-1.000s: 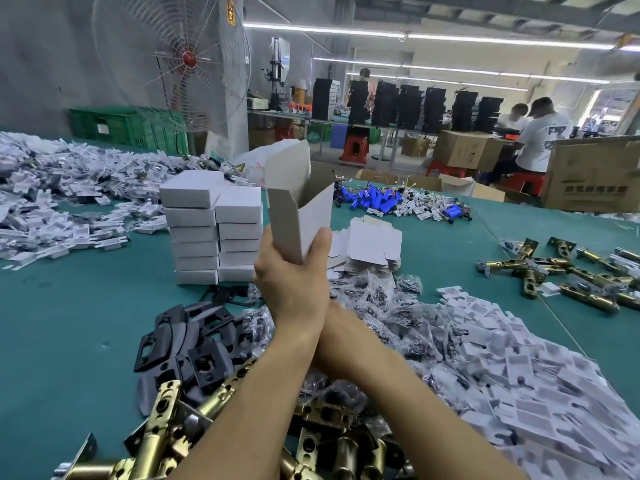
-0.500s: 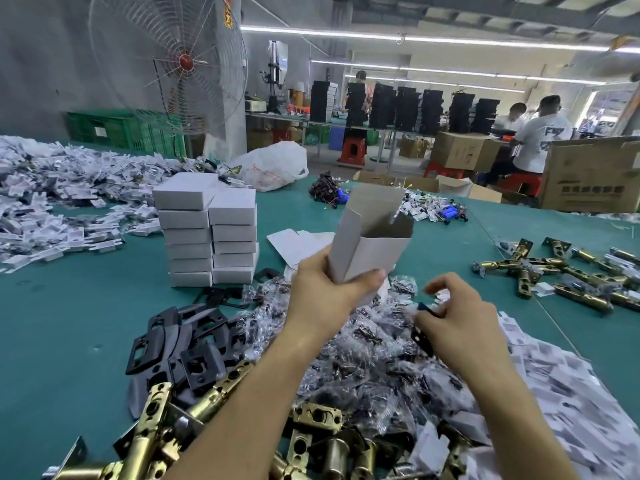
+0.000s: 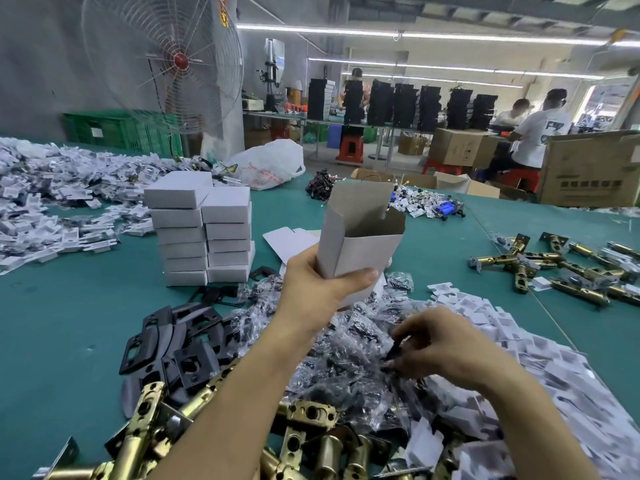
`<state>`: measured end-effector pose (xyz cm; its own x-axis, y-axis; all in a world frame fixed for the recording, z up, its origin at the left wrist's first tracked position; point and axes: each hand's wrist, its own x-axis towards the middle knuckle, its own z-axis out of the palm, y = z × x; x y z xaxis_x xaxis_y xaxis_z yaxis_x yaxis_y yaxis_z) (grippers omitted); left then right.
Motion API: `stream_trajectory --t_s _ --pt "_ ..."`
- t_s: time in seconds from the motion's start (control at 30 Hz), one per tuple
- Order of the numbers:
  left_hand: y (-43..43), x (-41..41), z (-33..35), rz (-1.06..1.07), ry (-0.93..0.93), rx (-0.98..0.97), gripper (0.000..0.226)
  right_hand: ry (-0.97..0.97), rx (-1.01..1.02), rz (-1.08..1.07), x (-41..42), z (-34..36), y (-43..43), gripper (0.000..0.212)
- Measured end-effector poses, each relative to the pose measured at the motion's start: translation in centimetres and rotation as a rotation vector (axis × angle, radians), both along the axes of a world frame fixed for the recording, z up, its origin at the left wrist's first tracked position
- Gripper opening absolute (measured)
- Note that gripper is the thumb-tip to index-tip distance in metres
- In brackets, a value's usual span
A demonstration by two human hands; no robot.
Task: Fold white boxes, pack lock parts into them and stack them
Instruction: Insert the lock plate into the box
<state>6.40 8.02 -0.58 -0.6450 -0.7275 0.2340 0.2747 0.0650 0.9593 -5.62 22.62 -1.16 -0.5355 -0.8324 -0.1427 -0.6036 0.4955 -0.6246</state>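
Brass latch bolts (image 3: 149,427) heaped at the near edge of the green table (image 3: 52,323). Just beyond, black strike plates (image 3: 173,344) to the left and a pile of bagged parts (image 3: 346,344) in the middle. Right hand (image 3: 446,344) low on that pile, fingers curled, pinching a small dark part (image 3: 394,351). Left hand (image 3: 311,289) raised above the pile, thumb and fingers wrapped round the lower end of an open white box (image 3: 360,247), mouth up, flap standing. Flat box blanks (image 3: 287,237) lie behind it. Further left, two touching stacks of closed boxes (image 3: 204,230). Big fan (image 3: 162,60) at the far wall.
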Motion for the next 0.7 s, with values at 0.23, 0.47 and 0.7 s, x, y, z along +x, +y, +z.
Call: stream_trajectory --t_s 0.23,0.47,0.7 --pt "-0.1 0.2 -0.2 -0.097 -0.042 0.050 0.027 0.242 -0.229 -0.187 -0.7 0.9 0.6 0.012" --pt "0.0 0.3 -0.5 -0.223 -0.177 -0.055 0.030 0.193 -1.035 -0.226 2.0 6.1 3.1 0.022" --pt "0.6 0.6 -0.2 -0.448 -0.203 -0.103 0.037 0.477 -1.019 -0.104 3.2 7.1 3.3 0.011"
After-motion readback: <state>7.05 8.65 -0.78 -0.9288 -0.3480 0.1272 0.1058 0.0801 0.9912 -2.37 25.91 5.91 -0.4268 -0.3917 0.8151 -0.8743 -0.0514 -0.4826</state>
